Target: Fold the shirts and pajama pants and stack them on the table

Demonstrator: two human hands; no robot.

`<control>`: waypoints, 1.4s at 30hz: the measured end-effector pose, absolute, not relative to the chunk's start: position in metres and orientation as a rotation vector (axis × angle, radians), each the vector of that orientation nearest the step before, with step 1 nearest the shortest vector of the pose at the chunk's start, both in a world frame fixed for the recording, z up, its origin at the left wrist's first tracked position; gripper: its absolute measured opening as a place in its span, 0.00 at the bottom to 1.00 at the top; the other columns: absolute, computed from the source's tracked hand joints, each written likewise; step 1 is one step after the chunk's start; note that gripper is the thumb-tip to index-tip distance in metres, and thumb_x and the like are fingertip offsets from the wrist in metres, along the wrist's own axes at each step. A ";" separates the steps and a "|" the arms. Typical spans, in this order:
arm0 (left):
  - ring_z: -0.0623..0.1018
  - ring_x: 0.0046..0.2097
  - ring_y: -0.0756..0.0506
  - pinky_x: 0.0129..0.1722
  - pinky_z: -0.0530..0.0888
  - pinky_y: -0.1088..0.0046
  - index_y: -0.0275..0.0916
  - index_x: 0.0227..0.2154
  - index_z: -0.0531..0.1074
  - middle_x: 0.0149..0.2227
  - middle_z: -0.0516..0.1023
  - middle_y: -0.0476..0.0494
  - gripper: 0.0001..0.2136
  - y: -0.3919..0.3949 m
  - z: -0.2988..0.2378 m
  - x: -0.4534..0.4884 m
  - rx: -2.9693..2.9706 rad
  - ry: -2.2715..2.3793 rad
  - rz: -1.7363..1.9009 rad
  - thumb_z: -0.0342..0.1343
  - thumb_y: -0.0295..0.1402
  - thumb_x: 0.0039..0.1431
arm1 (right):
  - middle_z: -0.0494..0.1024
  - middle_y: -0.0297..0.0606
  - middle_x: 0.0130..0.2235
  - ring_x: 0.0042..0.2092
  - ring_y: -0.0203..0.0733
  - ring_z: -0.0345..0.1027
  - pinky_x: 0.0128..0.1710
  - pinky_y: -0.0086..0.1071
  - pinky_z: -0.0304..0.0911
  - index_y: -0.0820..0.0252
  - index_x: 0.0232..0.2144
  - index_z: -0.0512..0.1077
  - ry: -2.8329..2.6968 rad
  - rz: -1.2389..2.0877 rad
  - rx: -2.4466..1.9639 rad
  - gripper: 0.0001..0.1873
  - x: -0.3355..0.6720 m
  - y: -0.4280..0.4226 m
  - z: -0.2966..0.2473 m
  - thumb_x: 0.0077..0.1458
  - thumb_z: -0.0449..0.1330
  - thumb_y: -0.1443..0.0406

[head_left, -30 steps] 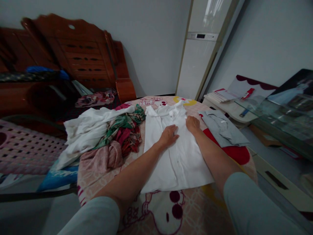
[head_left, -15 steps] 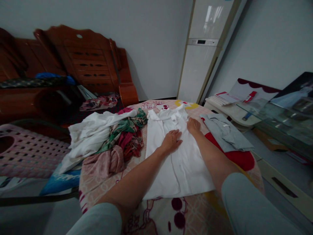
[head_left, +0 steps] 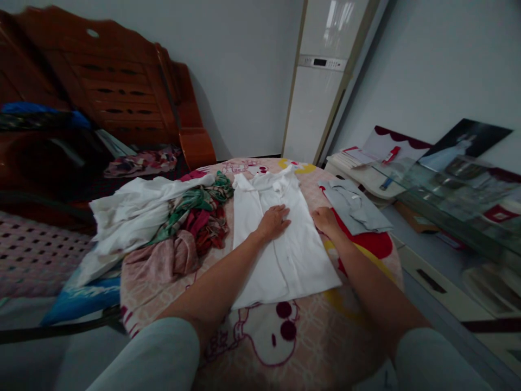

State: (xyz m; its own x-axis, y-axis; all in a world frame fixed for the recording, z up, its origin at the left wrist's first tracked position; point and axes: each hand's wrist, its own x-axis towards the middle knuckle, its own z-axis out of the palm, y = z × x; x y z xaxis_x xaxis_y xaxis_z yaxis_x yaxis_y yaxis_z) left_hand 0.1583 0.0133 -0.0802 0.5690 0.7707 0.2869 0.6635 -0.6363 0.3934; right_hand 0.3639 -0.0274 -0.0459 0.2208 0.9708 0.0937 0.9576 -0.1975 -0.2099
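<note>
A white button-front shirt (head_left: 260, 271) lies laid out on the round table, its collar toward the far side and its lower hem toward me. My left hand (head_left: 274, 221) rests flat on the shirt's upper front, fingers stretched out. Just beside the shirt's right edge, over the tablecloth, is my right hand (head_left: 324, 220) with its fingers curled in. No cloth shows in that hand, though its underside is hidden.
Left of the shirt lies a heap of rumpled clothes (head_left: 134, 209), white, green, red and pink. A folded grey garment (head_left: 356, 206) sits at the right on the patterned tablecloth (head_left: 309, 347). Beyond are a wooden sofa (head_left: 118, 81), a glass shelf (head_left: 443, 206) and a pink woven basket (head_left: 40, 255).
My right hand has come off the shirt's upper right edge and is now beside it. That edge now lies straighter. My left hand stays flat on the shirt; the view has shifted right.
</note>
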 end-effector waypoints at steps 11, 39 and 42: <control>0.64 0.65 0.41 0.66 0.58 0.58 0.40 0.60 0.66 0.64 0.65 0.36 0.22 0.010 -0.083 0.155 2.719 1.142 0.585 0.51 0.38 0.65 | 0.79 0.57 0.44 0.47 0.52 0.74 0.43 0.36 0.64 0.66 0.44 0.74 -1.827 -0.062 -2.444 0.20 0.336 -0.086 -0.045 0.67 0.46 0.60; 0.78 0.51 0.44 0.54 0.72 0.69 0.40 0.52 0.75 0.50 0.80 0.43 0.17 0.057 -0.051 0.077 2.165 1.614 0.824 0.52 0.26 0.61 | 0.80 0.40 0.37 0.39 0.40 0.73 0.36 0.30 0.55 0.59 0.36 0.74 -2.295 0.029 -1.876 0.12 0.254 -0.161 -0.037 0.65 0.53 0.62; 0.75 0.55 0.44 0.57 0.70 0.66 0.41 0.53 0.73 0.54 0.77 0.42 0.19 0.060 -0.057 0.080 2.284 1.543 0.794 0.53 0.26 0.60 | 0.80 0.39 0.33 0.36 0.41 0.73 0.33 0.31 0.53 0.60 0.36 0.73 -2.342 0.102 -1.856 0.14 0.242 -0.162 -0.047 0.64 0.55 0.56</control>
State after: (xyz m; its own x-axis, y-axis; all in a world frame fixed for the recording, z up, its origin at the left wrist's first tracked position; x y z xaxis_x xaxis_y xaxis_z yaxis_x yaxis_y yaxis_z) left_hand 0.0797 0.0595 -0.0569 0.2816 0.9154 0.2878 0.7660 -0.3951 0.5071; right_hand 0.2421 -0.1625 -0.0470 -0.2222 0.9720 0.0765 0.9616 0.2314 -0.1472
